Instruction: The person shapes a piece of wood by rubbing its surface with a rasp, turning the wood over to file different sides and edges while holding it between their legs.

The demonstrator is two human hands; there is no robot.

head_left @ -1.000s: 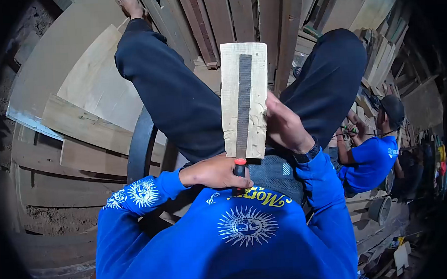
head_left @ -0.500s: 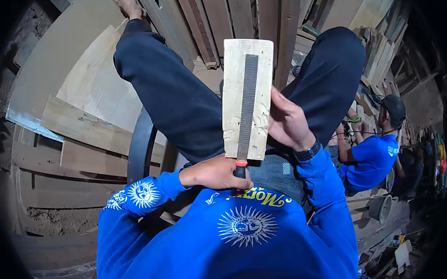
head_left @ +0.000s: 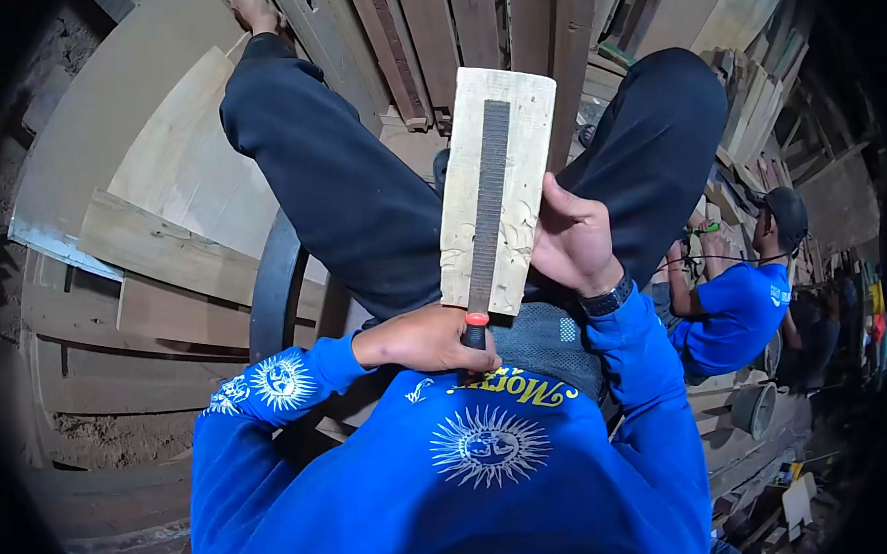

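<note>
A pale wooden block (head_left: 530, 164) stands between my thighs, its top tilted to the right. Over its face lies a long dark ridged file (head_left: 491, 186) with a red and black handle. My left hand (head_left: 426, 340) is closed round that handle at the block's lower end. My right hand (head_left: 575, 239) holds the block's right edge, thumb at the front; its other fingers are partly hidden behind the wood.
Wooden sheets (head_left: 187, 179) lie at the left, beside a dark curved piece (head_left: 275, 284). Long planks (head_left: 472, 28) stretch ahead. At the right sits a co-worker (head_left: 737, 309) in blue, near a bucket (head_left: 753, 410) and wood scraps.
The block's top has swung to the right and tilted, and the file has shifted slightly with it. My right hand has turned, showing more of its palm. My left hand has hardly moved.
</note>
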